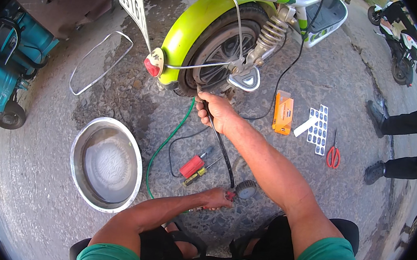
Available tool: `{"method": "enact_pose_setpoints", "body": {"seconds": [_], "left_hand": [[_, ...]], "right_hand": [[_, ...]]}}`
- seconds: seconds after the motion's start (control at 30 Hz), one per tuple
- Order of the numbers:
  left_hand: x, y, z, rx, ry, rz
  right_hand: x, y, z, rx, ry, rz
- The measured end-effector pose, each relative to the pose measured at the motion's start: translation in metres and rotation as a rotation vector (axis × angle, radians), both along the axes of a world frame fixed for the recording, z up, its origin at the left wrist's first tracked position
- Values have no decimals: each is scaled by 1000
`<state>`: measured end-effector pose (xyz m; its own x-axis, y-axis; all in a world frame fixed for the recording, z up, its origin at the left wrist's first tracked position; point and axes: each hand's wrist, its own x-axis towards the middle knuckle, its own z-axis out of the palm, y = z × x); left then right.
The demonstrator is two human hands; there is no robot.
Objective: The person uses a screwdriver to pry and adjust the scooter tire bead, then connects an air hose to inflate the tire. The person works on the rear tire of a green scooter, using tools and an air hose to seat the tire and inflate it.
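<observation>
Beside the lower edge of the scooter's rear wheel [227, 45], my right hand [218, 113] is closed around the upper end of a black air hose [225, 149]. The hose tip and any valve are hidden behind my fingers. Down between my knees, my left hand [217, 198] grips a tyre inflator [231, 196] with red parts. Its round, dark-rimmed pressure gauge [246, 189] sticks out to the right of that hand, and the black hose runs from it up to my right hand. A green air line [169, 137] curves from near the wheel down toward my left hand.
A metal basin of water [136, 172] stands at left. Near my left arm lie a red-handled tool [192, 166] and a yellow-black screwdriver [194, 177]. An orange box [283, 115], patch sheets [322, 129] and red-handled scissors [334, 156] lie at right, near another person's legs [405, 168].
</observation>
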<state>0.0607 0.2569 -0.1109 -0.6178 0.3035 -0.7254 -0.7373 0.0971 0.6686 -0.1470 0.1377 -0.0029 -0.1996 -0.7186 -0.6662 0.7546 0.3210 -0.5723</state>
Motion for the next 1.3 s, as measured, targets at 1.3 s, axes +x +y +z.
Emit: {"method": "enact_pose_setpoints", "body": {"seconds": [1.3], "left_hand": [[8,3,3,-53,-5,24]], "right_hand": [[-9,0,-9,6,-97,46]]}}
